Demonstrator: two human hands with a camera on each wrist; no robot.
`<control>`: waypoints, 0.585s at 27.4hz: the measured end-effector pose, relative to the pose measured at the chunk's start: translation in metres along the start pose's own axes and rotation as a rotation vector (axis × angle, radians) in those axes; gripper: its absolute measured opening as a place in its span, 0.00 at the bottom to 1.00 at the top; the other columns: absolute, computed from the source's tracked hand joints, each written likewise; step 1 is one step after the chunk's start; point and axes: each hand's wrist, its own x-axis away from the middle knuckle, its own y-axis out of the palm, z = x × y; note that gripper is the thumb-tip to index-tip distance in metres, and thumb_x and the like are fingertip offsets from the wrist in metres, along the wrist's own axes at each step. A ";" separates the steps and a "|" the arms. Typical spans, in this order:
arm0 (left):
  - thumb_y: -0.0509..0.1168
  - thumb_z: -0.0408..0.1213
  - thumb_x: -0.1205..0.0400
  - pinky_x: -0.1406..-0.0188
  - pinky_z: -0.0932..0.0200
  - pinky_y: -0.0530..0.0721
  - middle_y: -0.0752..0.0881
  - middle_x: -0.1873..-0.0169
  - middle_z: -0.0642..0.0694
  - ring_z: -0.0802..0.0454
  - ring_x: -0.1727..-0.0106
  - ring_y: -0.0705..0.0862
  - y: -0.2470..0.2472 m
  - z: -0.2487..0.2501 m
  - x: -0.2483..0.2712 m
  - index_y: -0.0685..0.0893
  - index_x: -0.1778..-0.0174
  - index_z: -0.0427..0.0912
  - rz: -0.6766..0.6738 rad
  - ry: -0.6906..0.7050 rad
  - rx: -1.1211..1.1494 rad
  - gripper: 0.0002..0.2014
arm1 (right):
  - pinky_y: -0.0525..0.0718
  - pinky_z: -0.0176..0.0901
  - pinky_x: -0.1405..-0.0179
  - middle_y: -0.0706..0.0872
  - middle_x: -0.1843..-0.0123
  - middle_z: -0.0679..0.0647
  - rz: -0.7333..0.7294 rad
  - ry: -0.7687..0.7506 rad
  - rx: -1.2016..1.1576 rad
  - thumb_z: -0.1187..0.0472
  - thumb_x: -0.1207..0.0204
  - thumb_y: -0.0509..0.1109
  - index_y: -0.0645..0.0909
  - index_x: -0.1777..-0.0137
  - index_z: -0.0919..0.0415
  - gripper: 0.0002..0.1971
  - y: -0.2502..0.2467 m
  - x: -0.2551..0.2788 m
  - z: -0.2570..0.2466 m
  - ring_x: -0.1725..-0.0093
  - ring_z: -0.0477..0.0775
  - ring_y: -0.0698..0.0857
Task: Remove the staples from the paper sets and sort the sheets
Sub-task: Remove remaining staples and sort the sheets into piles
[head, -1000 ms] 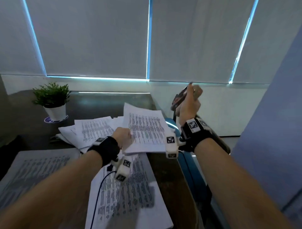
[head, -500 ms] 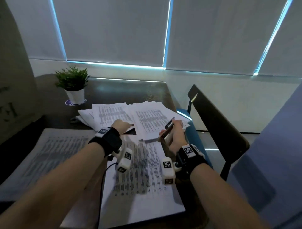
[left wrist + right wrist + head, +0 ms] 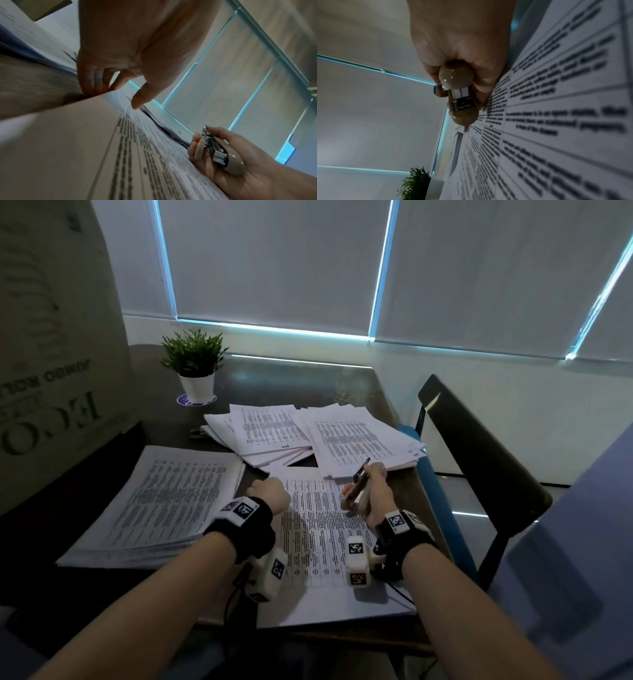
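- Right hand (image 3: 375,491) closed around a beige staple remover (image 3: 356,487), held just above the right part of the printed sheet (image 3: 318,539) at the table's near edge; metal jaws seen in the left wrist view, though whether they stood apart could not be told.
- Left hand (image 3: 272,494) loosely curled at the far left corner of that same sheet, fingertips (image 3: 96,86) at the paper's corner edge, thumb apart from them and just above the print; pinching or merely touching, could not tell.
- Thick stack of printed pages (image 3: 164,501) lying toward the table's left edge, just beside the near sheet.
- Fanned paper sets (image 3: 270,433) further back at the middle of the table (image 3: 308,385), another pile (image 3: 359,443) at its right edge, overhanging slightly.
- Small potted plant (image 3: 195,364) standing near the far left corner.
- Cardboard box (image 3: 51,337) against the left edge; dark chair (image 3: 479,446) beyond the right edge.
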 end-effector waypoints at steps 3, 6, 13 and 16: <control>0.60 0.32 0.21 0.39 0.48 0.77 0.77 0.36 0.29 0.31 0.36 0.77 0.002 -0.002 -0.006 0.73 0.32 0.29 0.063 0.103 0.133 0.21 | 0.80 0.50 0.68 0.82 0.72 0.64 -0.001 -0.046 0.020 0.50 0.15 0.65 0.73 0.55 0.67 0.18 -0.001 0.001 0.001 0.71 0.59 0.81; 0.60 0.29 0.22 0.55 0.53 0.77 0.81 0.48 0.38 0.38 0.49 0.79 -0.003 -0.002 -0.002 0.75 0.49 0.36 0.127 0.182 0.326 0.06 | 0.83 0.54 0.62 0.84 0.71 0.65 0.010 -0.067 0.059 0.51 0.17 0.68 0.75 0.53 0.69 0.18 -0.001 -0.003 0.002 0.69 0.59 0.83; 0.60 0.24 0.20 0.70 0.53 0.79 0.83 0.57 0.42 0.42 0.61 0.82 -0.025 -0.004 0.037 0.69 0.52 0.43 0.292 0.396 0.737 0.10 | 0.85 0.49 0.65 0.86 0.58 0.60 0.045 -0.263 0.431 0.46 0.26 0.75 0.83 0.48 0.66 0.21 0.001 0.010 -0.018 0.63 0.55 0.84; 0.61 0.23 0.20 0.64 0.43 0.89 0.87 0.54 0.41 0.42 0.60 0.89 -0.064 -0.005 0.060 0.66 0.39 0.51 0.330 0.533 0.941 0.22 | 0.85 0.63 0.46 0.88 0.49 0.69 -0.220 -0.273 0.382 0.48 0.26 0.74 0.86 0.49 0.67 0.20 0.012 0.035 -0.048 0.54 0.65 0.86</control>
